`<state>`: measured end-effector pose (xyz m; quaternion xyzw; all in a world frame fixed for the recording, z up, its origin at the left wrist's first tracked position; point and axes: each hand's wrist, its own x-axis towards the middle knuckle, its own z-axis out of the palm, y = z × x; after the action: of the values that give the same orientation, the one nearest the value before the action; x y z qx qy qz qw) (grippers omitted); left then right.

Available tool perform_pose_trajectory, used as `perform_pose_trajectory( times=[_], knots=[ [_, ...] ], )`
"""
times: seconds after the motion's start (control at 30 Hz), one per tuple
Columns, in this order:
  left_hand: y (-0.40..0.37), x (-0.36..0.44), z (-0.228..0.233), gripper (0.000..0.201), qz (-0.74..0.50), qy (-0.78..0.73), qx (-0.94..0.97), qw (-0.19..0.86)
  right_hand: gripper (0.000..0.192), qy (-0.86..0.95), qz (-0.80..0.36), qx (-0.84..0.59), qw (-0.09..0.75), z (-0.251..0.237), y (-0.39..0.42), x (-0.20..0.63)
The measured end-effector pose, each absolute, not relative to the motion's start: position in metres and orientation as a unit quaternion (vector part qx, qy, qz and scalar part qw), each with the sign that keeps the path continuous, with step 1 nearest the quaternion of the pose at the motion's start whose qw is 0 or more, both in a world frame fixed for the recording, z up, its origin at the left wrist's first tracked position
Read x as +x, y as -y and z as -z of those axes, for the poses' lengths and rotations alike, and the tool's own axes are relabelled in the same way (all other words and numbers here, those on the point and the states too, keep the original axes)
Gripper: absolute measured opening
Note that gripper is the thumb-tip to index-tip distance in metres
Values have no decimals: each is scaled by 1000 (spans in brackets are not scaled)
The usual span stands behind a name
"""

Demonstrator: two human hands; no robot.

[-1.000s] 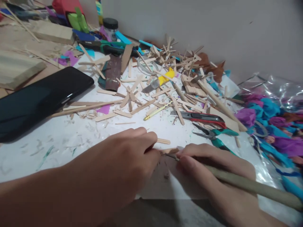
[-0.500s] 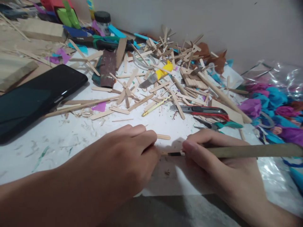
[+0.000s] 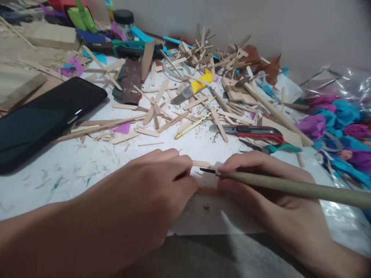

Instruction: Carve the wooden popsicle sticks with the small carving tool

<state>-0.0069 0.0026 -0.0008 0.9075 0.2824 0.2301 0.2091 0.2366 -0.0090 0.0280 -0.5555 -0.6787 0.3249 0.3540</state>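
My right hand [image 3: 269, 193] is closed around a carving knife [image 3: 278, 184] with a long round wooden handle and a small dark blade. The blade points left, toward my left hand, and is raised a little above the paper. My left hand [image 3: 156, 185] is curled at the sheet's near edge, its fingertips mostly hidden. From beneath them a thin brownish wooden stick [image 3: 211, 191] runs along the paper toward my right hand. Just behind lies a loose popsicle stick [image 3: 201, 163], partly covered by my left knuckles. Small dark shavings [image 3: 206, 207] are scattered in front.
White paper [image 3: 104, 173] covers the work surface. A box cutter [image 3: 246, 131], green-handled pliers [image 3: 278, 148], a patterned pencil [image 3: 197, 122] and many popsicle sticks lie behind my hands. A phone [image 3: 52, 119] rests at left, coloured crepe paper [image 3: 339, 119] at right.
The knife's blade has lifted off the stick and shifted slightly left, and its handle now slopes down to the right. My left hand has hardly moved.
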Motion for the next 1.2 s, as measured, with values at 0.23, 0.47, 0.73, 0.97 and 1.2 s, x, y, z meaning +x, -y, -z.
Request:
perform_pose_trajectory(
  times=[0.23, 0.47, 0.73, 0.97, 1.2],
  knots=[
    [-4, -7, 1, 34, -233, -294, 900, 224, 13, 669, -312, -564, 370, -25, 11, 234],
    [-5, -6, 1, 32, -231, -291, 899, 232, 15, 723, -315, -524, 321, -25, 17, 239],
    [-5, -7, 3, 22, -237, -279, 902, 228, 22, 758, -320, -496, 277, -27, 19, 240],
    [-4, -7, 1, 18, -218, -281, 908, 221, 17, 763, -331, -491, 258, -23, 28, 249],
    [-5, -5, 1, 15, -219, -261, 921, 188, 15, 777, -315, -480, 258, -25, 22, 242]
  ],
)
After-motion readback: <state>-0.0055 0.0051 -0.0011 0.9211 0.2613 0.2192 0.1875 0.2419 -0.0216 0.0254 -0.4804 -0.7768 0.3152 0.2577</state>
